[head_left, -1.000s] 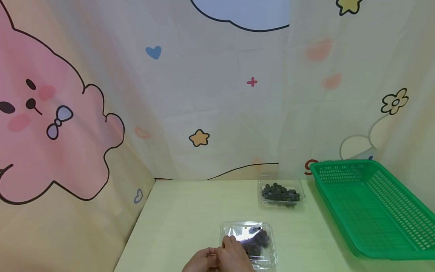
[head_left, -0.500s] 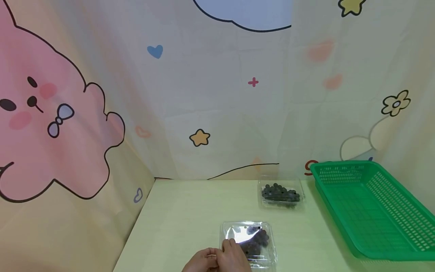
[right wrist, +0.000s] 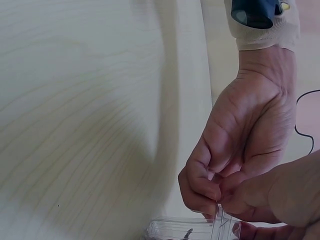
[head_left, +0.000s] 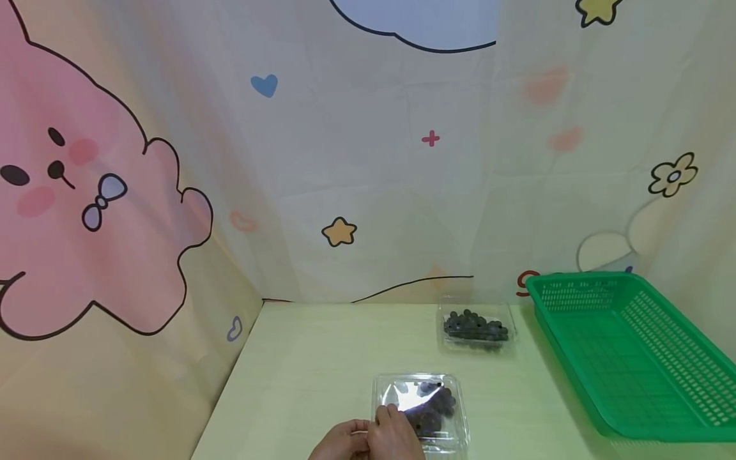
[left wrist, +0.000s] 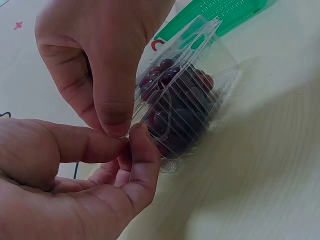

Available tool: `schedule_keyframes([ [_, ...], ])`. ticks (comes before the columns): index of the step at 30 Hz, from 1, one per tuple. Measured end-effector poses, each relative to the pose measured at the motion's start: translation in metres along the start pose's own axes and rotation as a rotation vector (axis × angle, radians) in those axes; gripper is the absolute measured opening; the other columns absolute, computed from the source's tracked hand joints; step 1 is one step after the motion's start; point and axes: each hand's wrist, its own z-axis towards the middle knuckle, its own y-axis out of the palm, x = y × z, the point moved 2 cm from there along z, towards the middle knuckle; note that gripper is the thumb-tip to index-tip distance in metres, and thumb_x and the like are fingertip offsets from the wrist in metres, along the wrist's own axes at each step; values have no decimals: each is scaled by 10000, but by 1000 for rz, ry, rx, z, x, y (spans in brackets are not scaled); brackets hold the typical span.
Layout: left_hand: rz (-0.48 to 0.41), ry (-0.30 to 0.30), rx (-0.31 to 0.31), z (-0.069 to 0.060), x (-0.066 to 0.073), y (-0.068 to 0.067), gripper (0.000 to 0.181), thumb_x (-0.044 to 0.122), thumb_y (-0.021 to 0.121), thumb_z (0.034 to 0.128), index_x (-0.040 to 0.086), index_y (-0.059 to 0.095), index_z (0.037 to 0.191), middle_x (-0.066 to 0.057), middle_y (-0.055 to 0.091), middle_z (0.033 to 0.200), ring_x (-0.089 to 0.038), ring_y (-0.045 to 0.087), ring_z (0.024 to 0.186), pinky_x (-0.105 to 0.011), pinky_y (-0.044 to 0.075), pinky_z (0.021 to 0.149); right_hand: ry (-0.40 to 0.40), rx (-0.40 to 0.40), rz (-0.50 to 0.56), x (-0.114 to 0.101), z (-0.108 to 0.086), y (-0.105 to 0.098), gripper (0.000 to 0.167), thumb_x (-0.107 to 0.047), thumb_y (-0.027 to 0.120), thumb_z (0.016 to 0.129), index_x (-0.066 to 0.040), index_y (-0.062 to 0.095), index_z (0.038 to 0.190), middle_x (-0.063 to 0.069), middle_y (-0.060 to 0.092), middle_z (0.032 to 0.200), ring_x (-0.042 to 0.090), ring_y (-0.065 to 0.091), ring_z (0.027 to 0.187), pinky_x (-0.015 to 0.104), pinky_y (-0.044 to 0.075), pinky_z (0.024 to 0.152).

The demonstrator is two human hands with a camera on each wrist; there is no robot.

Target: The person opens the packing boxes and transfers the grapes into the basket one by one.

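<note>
A clear plastic clamshell box (head_left: 460, 428) of dark grapes (head_left: 439, 404) sits at the table's front. At its near left corner, my left hand (head_left: 340, 441) pinches the rim between thumb and index finger. My right hand (head_left: 395, 434) overlaps that corner and pinches the edge right beside it. In the left wrist view, the left hand (left wrist: 95, 185) comes from below and the right hand (left wrist: 100, 55) from above; their fingertips meet at the rim of the box (left wrist: 210, 40). The lid looks down over the grapes; the pinched edge is partly hidden by fingers.
A second clear clamshell box (head_left: 506, 345) with dark grapes stands farther back. On the right lies a large green plastic basket (head_left: 592, 390) with a perforated wall. A printed curtain (head_left: 368, 160) hangs behind the pale table (head_left: 299, 364).
My right hand has drawn slightly down and left at the box's corner. My left hand has hardly moved, and the box stays where it was.
</note>
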Motion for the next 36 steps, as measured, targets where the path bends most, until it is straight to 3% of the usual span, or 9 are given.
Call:
schedule_keyframes([
  [11,-4,-11,5,0,-1,0,270,50,619,997,-125,624,1202,-62,713,968,-119,652,810,-223,546,734,-46,50,-3,2,0,-2,296,-293,861,561,-148,604,542,-23,443,640,150,428,623,255,353,597],
  [23,-14,-33,25,-1,1,1,243,35,612,1008,-125,634,1189,-84,718,954,-113,670,793,-216,556,718,-21,88,60,2,-1,0,308,-234,851,547,-141,558,540,-41,433,646,137,409,618,237,334,579],
  [30,-22,-28,29,2,1,2,213,12,605,999,-123,646,1158,-77,707,924,-95,648,759,-186,529,676,-39,93,12,1,-2,1,323,-291,852,565,-140,566,571,-30,432,652,149,420,634,246,331,578],
  [36,-42,-64,47,2,1,4,195,-3,587,1005,-113,651,1153,-75,704,923,-85,629,736,-171,515,660,-47,73,-18,-1,-2,1,341,-353,851,583,-140,585,583,-23,437,659,155,437,654,247,343,588],
])
